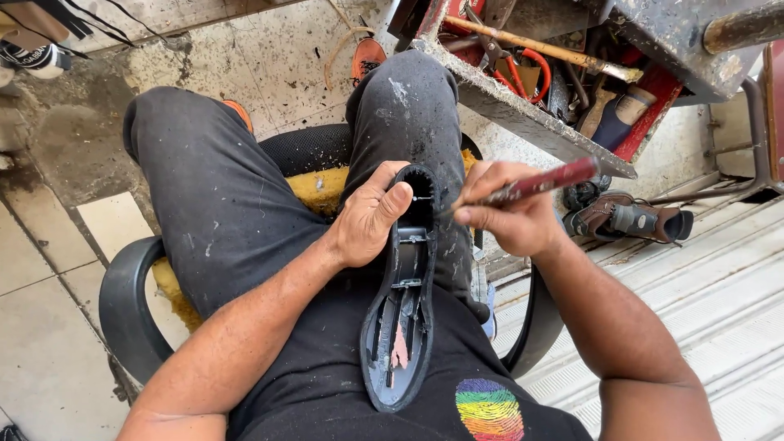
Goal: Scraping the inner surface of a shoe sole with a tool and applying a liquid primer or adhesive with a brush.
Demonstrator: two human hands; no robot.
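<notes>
Hiding its working tip behind the sole's rim, the red-handled thin tool [535, 183] sits pinched in the right hand [513, 214], fingers closed on the shaft. The black moulded shoe sole [402, 322], ribbed inside, lies along the right thigh, heel end up. Left hand [371, 216] clamps that heel, thumb over the toothed rim. Black trousers [220, 204] dusty, paint-flecked.

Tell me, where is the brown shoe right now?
The brown shoe lies on the floor at the right of the head view, just beyond the right hand and under the edge of the cluttered tool tray.
</notes>
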